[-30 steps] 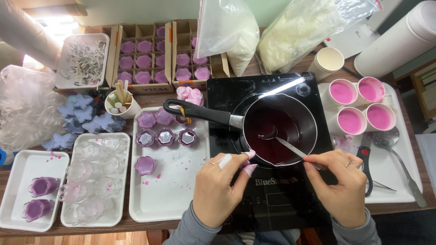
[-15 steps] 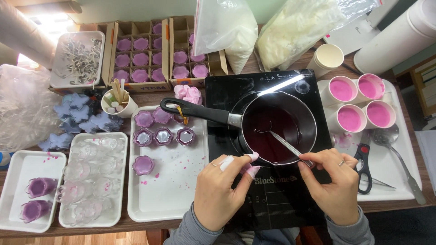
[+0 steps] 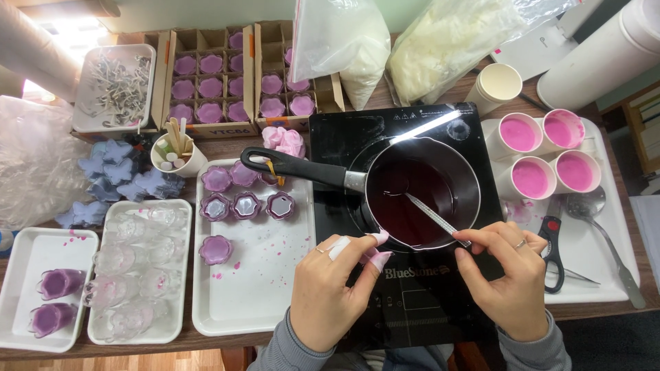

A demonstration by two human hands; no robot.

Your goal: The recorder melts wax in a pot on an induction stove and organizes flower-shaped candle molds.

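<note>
The right hand (image 3: 507, 275) pinches a spoon (image 3: 430, 211) dipped in the pan (image 3: 421, 194) on the cooktop (image 3: 405, 302); the left hand (image 3: 328, 288), loosely curled and holding nothing, rests at the rim. Stirring should be slow, to avoid splashes.

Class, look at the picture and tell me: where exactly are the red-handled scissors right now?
The red-handled scissors lie on the white tray at the right of the head view, just right of the right hand, below the pink-filled cups.
</note>
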